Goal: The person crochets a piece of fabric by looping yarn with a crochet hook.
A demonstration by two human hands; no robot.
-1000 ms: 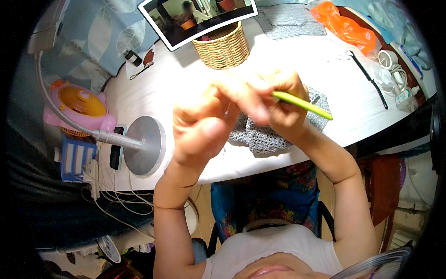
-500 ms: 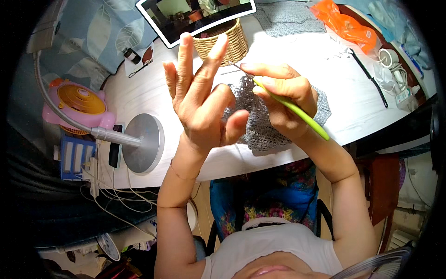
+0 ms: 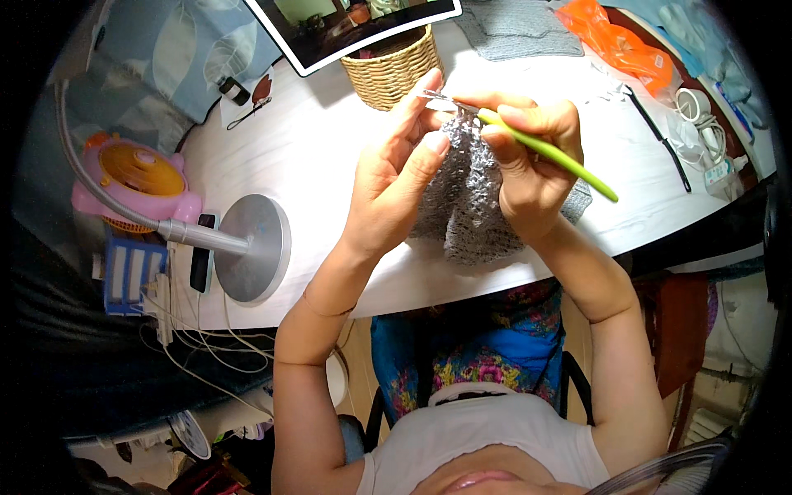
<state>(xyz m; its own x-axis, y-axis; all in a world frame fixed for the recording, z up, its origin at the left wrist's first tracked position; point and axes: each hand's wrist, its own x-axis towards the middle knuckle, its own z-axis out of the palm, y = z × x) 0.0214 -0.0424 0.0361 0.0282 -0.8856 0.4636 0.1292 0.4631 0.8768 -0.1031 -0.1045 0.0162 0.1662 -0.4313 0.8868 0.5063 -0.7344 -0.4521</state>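
Note:
A crochet hook (image 3: 561, 153) with a thick lime-green handle is gripped in my right hand (image 3: 540, 157), its metal tip pointing left. Grey openwork crochet fabric (image 3: 474, 210) hangs in folds between my hands, its top edge up at the hook's shaft. My left hand (image 3: 392, 177) pinches the fabric's upper left edge between thumb and fingers. The left index finger reaches up beside the hook's tip. Whether yarn runs over that finger is too fine to make out.
Beyond my hands stands a wicker basket (image 3: 396, 73), with a tablet (image 3: 355, 41) at it. A silver lamp base (image 3: 254, 247) and pink fan (image 3: 136, 177) are on the left. Folded grey knitting (image 3: 520, 29), an orange bag (image 3: 619, 45) and a black stick-like item (image 3: 657, 136) lie right.
My left hand, spread with fingers raised before, has come right and closed on the grey fabric. My right hand has shifted slightly right and up with the hook, and the fabric's top is lifted.

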